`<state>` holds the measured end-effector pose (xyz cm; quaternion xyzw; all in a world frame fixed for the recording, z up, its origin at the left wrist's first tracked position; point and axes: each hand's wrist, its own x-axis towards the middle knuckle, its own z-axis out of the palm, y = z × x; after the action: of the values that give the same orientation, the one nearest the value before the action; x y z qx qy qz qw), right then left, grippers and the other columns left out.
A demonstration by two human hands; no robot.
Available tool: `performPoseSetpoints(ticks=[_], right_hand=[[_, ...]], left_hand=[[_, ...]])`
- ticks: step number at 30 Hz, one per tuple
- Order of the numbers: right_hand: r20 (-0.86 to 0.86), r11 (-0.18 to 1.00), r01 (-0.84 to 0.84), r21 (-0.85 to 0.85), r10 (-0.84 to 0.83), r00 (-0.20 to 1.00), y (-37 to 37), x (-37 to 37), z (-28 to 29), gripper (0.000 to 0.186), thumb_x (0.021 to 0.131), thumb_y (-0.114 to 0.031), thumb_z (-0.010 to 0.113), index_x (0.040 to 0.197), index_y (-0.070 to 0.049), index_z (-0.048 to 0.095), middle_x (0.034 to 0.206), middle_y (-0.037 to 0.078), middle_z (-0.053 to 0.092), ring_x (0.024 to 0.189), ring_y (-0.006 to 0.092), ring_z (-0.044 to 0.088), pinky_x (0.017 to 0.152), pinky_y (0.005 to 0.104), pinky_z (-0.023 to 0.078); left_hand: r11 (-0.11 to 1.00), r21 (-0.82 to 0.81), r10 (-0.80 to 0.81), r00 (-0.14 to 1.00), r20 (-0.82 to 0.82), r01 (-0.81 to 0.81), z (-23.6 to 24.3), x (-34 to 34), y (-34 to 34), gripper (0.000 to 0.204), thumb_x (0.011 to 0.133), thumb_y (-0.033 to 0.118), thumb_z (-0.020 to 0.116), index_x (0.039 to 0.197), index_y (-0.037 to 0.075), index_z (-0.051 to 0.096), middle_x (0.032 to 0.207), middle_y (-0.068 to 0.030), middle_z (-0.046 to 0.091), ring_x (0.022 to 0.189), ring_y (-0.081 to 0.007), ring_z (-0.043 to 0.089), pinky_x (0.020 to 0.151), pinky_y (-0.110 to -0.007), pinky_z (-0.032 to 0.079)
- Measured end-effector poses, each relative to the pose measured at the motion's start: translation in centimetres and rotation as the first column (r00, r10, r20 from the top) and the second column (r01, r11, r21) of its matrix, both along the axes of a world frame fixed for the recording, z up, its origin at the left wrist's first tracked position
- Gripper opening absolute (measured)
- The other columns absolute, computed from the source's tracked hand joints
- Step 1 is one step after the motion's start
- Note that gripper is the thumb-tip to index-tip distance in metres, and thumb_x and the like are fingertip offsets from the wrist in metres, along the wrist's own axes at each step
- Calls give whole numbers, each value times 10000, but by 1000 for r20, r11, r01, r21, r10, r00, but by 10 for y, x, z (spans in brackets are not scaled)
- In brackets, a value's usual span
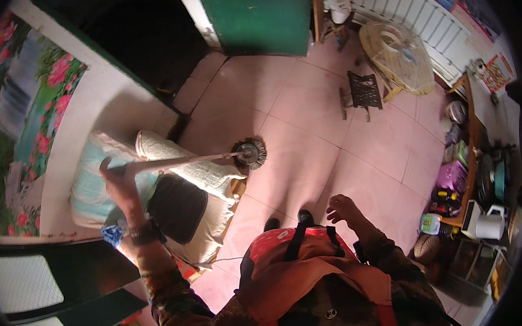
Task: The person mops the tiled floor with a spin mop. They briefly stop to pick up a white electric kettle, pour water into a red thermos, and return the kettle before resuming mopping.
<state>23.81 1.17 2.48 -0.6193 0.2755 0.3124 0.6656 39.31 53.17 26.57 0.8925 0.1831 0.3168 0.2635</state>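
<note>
My left hand (119, 181) is closed around the upper end of a long, pale mop handle (181, 161). The handle slants away to a round mop head (250, 153) with a dark grey fringe, which is on the pink tiled floor (295, 129). Near the front of my body hangs my right hand (342, 209), holding nothing, its fingers loosely bent and apart. Beneath the handle and my left arm are stacked light sacks (191, 177), with a dark cushion-like pad (178, 207) among them.
An open green door (255, 16) stands beside a dark doorway. Toward the far right are a small folding stool (365, 90) and a round woven-top table (397, 57). Shelving (471, 165) with bottles, bags and a white jug (491, 223) lines the right wall. A cable (226, 259) runs by my left.
</note>
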Motion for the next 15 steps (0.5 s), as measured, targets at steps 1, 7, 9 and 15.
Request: performPoseSetpoints(ticks=[1,7,9,15], right_hand=[[6,995,83,-46,-83,997,-3,-8,6,361,938,-277,552,1169,-5,499,905,158,637,679,254,676,526,341,559],[71,981,191,21,-192,979,48,1,39,336,945,-281,549,1135,-5,516,900,146,638,679,235,669,554,332,556],[120,980,195,24,-197,973,74,16,48,329,946,-281,549,1124,-6,520,886,133,632,676,226,662,561,322,551],[243,976,196,94,-213,946,118,24,72,315,948,-263,553,1144,-18,519,902,127,625,680,210,656,557,312,537]], left_hand=[[983,-161,-80,994,68,90,-9,-6,13,612,726,126,764,1256,32,475,826,-108,660,753,-219,622,752,-350,504],[772,-609,-30,967,253,183,-64,-31,49,389,809,154,733,1109,-30,567,1016,-72,603,903,-158,551,831,-288,457],[748,-645,-52,982,180,158,-74,-31,44,416,807,173,746,1110,-31,549,992,-80,599,900,-163,552,820,-294,463],[623,-768,-82,989,125,148,-113,-31,2,562,794,199,774,1210,-21,466,986,-80,601,866,-152,537,753,-286,453]])
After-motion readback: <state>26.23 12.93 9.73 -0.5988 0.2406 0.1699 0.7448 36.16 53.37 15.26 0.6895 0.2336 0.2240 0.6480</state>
